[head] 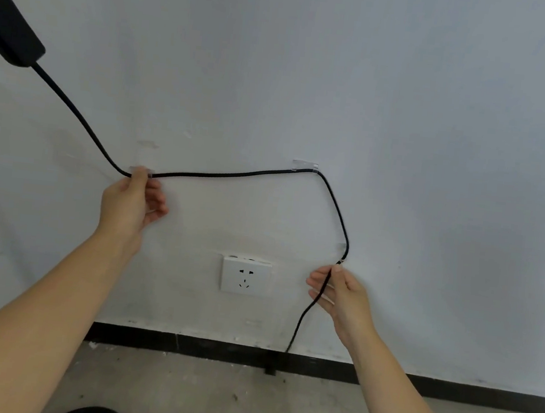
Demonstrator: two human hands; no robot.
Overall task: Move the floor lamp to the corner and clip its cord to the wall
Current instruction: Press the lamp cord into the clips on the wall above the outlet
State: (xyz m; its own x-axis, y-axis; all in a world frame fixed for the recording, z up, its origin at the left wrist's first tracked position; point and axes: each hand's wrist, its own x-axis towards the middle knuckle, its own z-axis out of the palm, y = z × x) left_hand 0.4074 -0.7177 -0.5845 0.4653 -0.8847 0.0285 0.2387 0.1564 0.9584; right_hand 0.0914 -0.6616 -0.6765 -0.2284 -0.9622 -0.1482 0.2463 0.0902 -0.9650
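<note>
cord (234, 174) | left hand (132, 203), right hand (339, 295) both pinching it | socket (246, 276) between hands

We saw soft, even light on the white wall (409, 103), brightest lower left and dimming to grey-blue toward the upper right. Shadows were faint, glare none. The wide lens bowed the black baseboard (216, 348). Detail looked slightly soft and smeared throughout.

Lamp (8, 20) mostly beyond left edge
</note>
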